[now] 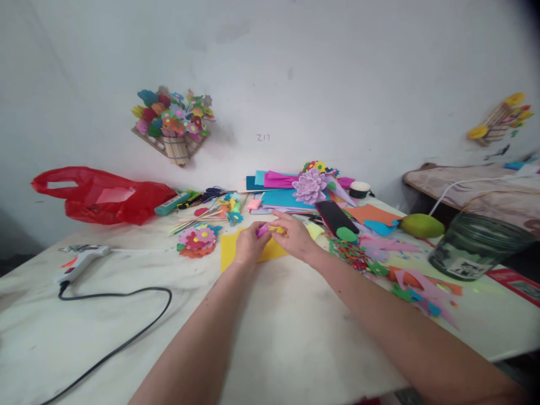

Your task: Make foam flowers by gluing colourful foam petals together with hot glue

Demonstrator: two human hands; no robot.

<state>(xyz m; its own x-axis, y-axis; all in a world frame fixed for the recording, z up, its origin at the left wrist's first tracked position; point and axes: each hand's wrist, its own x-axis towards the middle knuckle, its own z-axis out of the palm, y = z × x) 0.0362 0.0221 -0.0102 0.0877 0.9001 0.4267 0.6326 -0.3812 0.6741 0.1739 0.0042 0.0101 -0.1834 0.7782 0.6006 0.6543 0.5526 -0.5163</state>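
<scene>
Near the middle of the white table, my left hand [252, 243] is closed on a small purple piece [262, 230]. Beside it, my right hand [294, 235] pinches a small yellow piece [277, 229] close against the purple one. Both hands are over a yellow foam sheet [229, 251] that lies flat on the table. Layered foam flowers in pink and red [198, 239] rest to the left of the sheet. A black phone [336, 218] lies beyond my right wrist, with coloured scraps [350, 256] near it.
On the left are a white glue gun [83, 263] with a black cord and a red plastic bag [113, 197]. Stacked foam sheets [274, 198] and a lilac flower [310, 186] stand at the back. A glass jar [468, 247] and a green oval object [422, 225] are at right.
</scene>
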